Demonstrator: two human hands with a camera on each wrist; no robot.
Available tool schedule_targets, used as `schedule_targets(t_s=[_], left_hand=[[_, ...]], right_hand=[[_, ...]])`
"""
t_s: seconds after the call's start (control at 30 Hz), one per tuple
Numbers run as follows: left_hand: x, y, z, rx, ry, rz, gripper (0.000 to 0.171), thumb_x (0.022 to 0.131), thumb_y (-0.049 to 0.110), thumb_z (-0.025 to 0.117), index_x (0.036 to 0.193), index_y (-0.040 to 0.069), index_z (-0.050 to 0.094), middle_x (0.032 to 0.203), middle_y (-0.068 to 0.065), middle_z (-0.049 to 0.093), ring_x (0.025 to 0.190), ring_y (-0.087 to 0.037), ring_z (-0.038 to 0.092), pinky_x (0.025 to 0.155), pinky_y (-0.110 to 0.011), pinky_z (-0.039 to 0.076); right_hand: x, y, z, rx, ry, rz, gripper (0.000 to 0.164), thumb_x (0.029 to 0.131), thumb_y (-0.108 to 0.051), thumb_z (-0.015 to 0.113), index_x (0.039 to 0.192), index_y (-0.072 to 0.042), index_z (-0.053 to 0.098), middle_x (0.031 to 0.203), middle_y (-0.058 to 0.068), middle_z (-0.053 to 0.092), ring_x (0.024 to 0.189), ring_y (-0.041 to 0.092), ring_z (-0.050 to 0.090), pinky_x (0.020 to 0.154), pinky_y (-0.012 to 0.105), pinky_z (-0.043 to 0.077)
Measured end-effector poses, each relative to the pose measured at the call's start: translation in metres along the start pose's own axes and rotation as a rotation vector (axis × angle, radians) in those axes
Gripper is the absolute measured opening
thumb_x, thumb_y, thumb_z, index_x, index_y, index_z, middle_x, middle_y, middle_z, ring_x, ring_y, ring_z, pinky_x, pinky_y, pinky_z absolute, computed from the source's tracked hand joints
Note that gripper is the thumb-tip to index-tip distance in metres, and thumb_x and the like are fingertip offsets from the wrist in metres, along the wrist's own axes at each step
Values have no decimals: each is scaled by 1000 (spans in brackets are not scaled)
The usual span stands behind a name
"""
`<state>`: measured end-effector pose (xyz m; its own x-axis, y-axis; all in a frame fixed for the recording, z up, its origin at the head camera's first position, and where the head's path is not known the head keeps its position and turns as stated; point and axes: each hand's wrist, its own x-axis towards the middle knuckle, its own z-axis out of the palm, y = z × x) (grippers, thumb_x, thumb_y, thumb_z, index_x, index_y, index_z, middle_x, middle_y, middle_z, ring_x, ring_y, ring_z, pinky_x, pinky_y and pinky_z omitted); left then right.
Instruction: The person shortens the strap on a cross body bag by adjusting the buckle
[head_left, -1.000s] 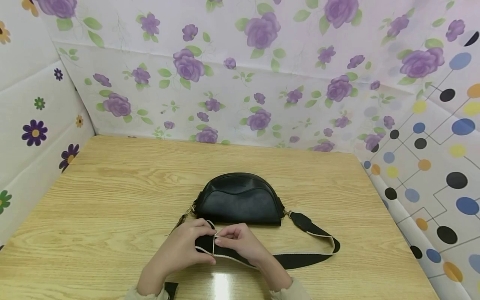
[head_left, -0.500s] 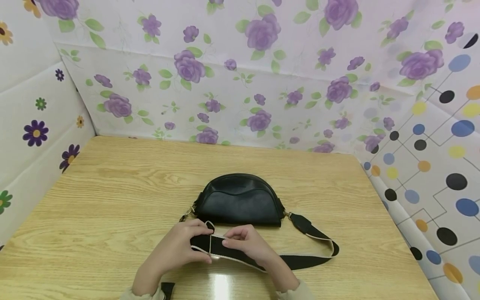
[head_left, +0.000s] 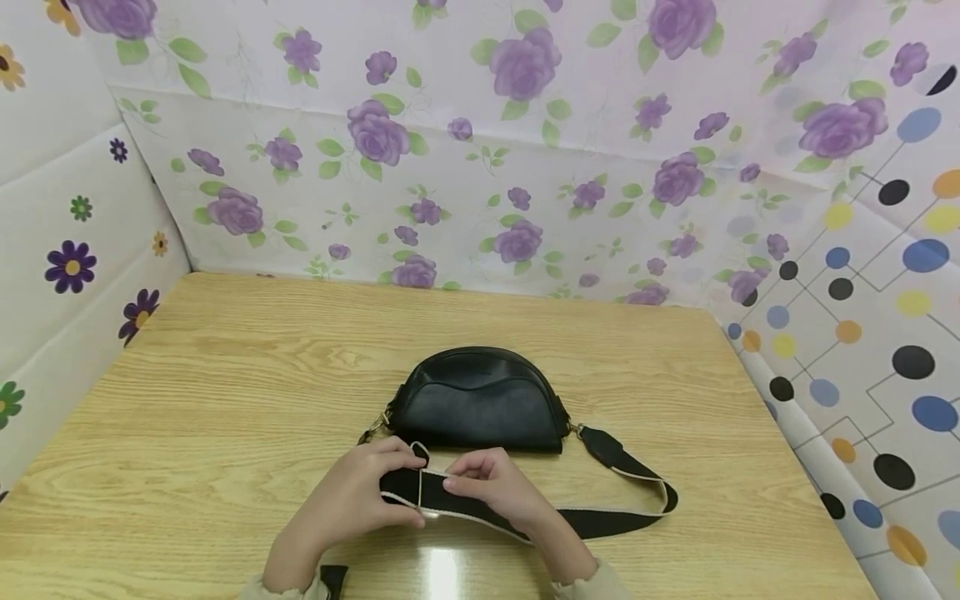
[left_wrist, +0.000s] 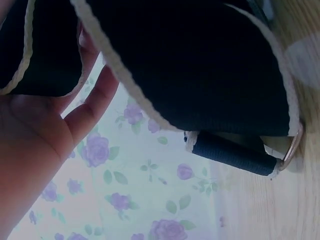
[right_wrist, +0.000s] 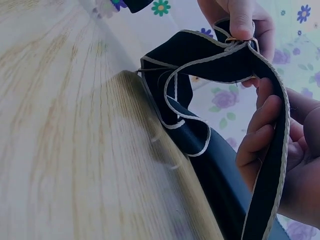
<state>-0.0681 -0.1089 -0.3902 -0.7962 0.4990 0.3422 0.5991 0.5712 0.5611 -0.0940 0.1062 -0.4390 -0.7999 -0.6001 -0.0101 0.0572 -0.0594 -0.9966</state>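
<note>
Two hands are seen in the head view: the left hand (head_left: 358, 492) and right hand (head_left: 495, 487) are both pinched on the wide black white-edged fabric strap (head_left: 600, 521), just in front of the black half-round leather bag (head_left: 480, 400) lying mid light wooden desk (head_left: 225, 375). In the left wrist view, the strap (left_wrist: 190, 65) is draped over the palm (left_wrist: 35, 145), beside a gold metal buckle (left_wrist: 292, 145). In the right wrist view, the strap (right_wrist: 220, 65) is gripped by curled fingers (right_wrist: 262, 130).
</note>
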Motion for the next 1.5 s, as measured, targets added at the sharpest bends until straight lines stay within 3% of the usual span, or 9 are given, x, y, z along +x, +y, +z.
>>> schedule_targets(t_s=[0.37, 0.53, 0.73, 1.03, 1.33, 1.43, 1.5], left_hand=[[1, 0, -1, 21, -21, -18, 53, 57, 44, 78, 95, 8, 68, 92, 4, 59, 83, -15, 56, 73, -33, 46], [1, -3, 2, -3, -46, -33, 54, 57, 42, 80, 95, 6, 67, 92, 2, 61, 84, -15, 57, 74, -33, 46], [2, -3, 6, -36, -30, -13, 48, 57, 36, 81, 95, 11, 65, 92, 6, 61, 86, -13, 56, 75, -33, 45], [3, -2, 9, -6, -42, -10, 49, 56, 38, 81, 93, 11, 66, 90, 9, 59, 84, -12, 55, 73, -32, 46], [5, -5, 17, -92, -29, 14, 53, 52, 27, 84, 97, 9, 64, 91, 8, 58, 85, -10, 55, 75, -30, 45], [4, -4, 17, -105, -2, -28, 59, 52, 27, 85, 102, 7, 60, 96, 3, 57, 90, -14, 54, 77, -34, 44], [3, -3, 16, -57, 23, -68, 60, 52, 31, 84, 101, 8, 59, 97, 3, 57, 90, -15, 54, 77, -36, 44]], right_hand=[[4, 0, 2, 10, 0, -28, 28, 83, -3, 60, 91, 23, 53, 78, -5, 62, 69, 4, 56, 64, 20, 45], [4, 3, 4, 33, 16, -5, 32, 83, -4, 61, 96, 24, 53, 82, -5, 64, 74, 5, 58, 67, 21, 47], [4, 4, 6, 36, 45, -6, 30, 82, -2, 60, 100, 22, 54, 89, -2, 65, 80, 7, 60, 70, 22, 47], [4, 4, 11, 39, 92, 34, 28, 81, 1, 61, 100, 21, 55, 90, 3, 65, 82, 10, 60, 70, 22, 47], [7, 7, 18, 52, 95, 29, 27, 83, 2, 58, 95, 24, 52, 81, -7, 62, 74, 4, 57, 68, 19, 46], [7, 6, 18, 57, 98, 16, 27, 84, 0, 57, 96, 23, 52, 82, -6, 63, 74, 5, 58, 67, 19, 46], [7, 5, 17, 62, 101, 17, 28, 84, -1, 57, 98, 23, 52, 82, -5, 63, 74, 5, 58, 66, 20, 46]])
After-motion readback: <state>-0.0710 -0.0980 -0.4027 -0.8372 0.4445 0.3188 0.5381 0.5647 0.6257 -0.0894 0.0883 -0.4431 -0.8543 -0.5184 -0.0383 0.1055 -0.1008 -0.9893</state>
